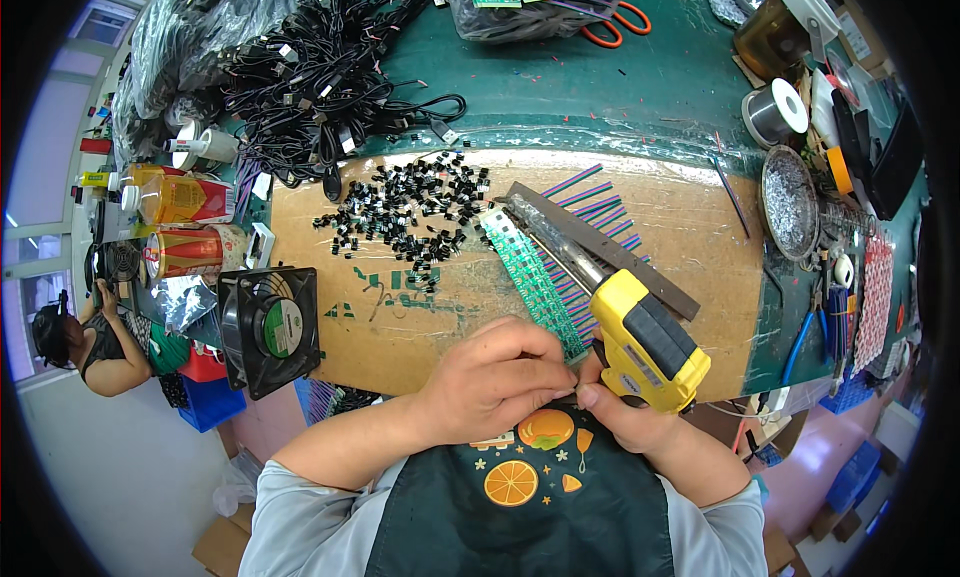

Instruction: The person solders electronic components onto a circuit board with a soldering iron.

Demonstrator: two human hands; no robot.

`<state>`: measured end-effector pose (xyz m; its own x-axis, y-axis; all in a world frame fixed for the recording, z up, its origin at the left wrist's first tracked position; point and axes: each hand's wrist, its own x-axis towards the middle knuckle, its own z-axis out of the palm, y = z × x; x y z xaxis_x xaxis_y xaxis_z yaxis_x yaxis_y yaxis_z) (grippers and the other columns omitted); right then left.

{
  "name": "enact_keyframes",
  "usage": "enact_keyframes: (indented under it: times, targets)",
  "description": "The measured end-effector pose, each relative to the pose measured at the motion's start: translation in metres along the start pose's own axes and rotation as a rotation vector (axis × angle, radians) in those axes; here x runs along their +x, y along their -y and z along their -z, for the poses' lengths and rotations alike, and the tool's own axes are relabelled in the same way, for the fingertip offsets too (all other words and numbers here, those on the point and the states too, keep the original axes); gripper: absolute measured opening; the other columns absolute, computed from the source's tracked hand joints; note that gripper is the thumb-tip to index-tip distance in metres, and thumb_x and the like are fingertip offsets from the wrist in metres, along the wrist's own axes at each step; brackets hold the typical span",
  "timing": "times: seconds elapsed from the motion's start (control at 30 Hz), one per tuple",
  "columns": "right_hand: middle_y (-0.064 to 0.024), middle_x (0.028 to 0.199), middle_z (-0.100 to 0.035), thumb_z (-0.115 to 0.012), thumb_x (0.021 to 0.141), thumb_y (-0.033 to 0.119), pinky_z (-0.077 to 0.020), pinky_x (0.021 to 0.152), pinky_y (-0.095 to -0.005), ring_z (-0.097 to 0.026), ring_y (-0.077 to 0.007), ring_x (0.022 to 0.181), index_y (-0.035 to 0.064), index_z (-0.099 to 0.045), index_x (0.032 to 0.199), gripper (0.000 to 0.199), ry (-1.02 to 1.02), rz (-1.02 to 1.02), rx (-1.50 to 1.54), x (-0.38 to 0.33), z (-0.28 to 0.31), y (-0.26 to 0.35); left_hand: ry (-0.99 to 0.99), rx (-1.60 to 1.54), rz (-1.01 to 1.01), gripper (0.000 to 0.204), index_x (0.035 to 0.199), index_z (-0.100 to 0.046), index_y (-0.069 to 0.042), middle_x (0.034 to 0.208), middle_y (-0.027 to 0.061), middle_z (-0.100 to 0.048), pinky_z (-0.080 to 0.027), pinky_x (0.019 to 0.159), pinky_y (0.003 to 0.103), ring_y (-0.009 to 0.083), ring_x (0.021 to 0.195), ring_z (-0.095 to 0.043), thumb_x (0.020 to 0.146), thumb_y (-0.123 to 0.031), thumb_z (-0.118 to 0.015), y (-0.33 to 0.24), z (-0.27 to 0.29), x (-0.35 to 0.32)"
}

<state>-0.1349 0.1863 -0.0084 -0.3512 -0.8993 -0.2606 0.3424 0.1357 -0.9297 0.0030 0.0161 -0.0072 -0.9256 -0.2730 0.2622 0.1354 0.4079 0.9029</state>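
Near the apron, both hands pinch together, fingertips touching.

A square black fan stands at the worktop's left edge, bottles behind it. A tangle of black cables lies at the back, orange scissors further right. A solder spool, a metal dish and blue pliers sit to the right
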Motion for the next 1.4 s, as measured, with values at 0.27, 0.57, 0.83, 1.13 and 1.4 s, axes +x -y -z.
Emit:
enact_keyframes:
  times: [0.27,0.57,0.83,1.13,1.4]
  targets:
    - [-0.0023,0.086,-0.061,-0.070,0.088,0.004,-0.0464,0.068,-0.0274,-0.057,-0.0110,0.077,0.0040,-0.060,0.107,0.021,-0.005,-0.011,0.166,-0.010,0.008,-0.012,-0.326,0.563,0.020,0.016,0.086,-0.068,-0.004,0.098,0.0097,-0.064,-0.049,0.077,0.036,0.0271,0.088,-0.062,0.074,0.001,-0.076,0.022,0.028,0.013]
    - [-0.0020,0.083,-0.060,-0.074,0.084,0.004,-0.0469,0.068,-0.0279,-0.056,-0.0103,0.072,-0.0001,-0.055,0.120,0.041,-0.011,-0.039,-0.125,-0.031,0.023,-0.031,-0.345,0.694,0.058,0.016,0.088,-0.065,-0.003,0.103,0.0114,-0.062,-0.046,0.089,0.041,0.0310,0.102,-0.059,0.075,0.002,-0.075,0.046,0.031,0.020]
    - [-0.0011,0.082,-0.060,-0.075,0.084,0.004,-0.0467,0.067,-0.0274,-0.056,-0.0097,0.070,-0.0008,-0.056,0.120,0.041,-0.061,-0.097,-0.068,-0.022,0.012,-0.015,-0.332,0.670,0.073,0.016,0.088,-0.065,-0.002,0.109,0.0128,-0.064,-0.045,0.095,0.043,0.0333,0.108,-0.059,0.077,0.002,-0.074,0.047,0.032,0.020]
    - [-0.0029,0.087,-0.062,-0.073,0.086,0.003,-0.0489,0.069,-0.0290,-0.059,-0.0121,0.076,0.0003,-0.057,0.120,0.038,-0.097,-0.105,-0.022,-0.022,0.012,-0.017,-0.323,0.678,0.069,0.015,0.089,-0.064,-0.002,0.109,0.0134,-0.064,-0.046,0.096,0.043,0.0341,0.110,-0.060,0.077,0.002,-0.073,0.049,0.032,0.019]
    - [-0.0071,0.082,-0.058,-0.068,0.089,0.010,-0.0463,0.059,-0.0267,-0.055,-0.0129,0.065,-0.0016,-0.052,0.120,0.037,-0.064,-0.046,-0.091,-0.020,0.012,-0.019,-0.329,0.682,0.062,0.015,0.089,-0.064,-0.002,0.109,0.0130,-0.064,-0.046,0.096,0.043,0.0341,0.110,-0.060,0.077,0.001,-0.073,0.048,0.032,0.020]
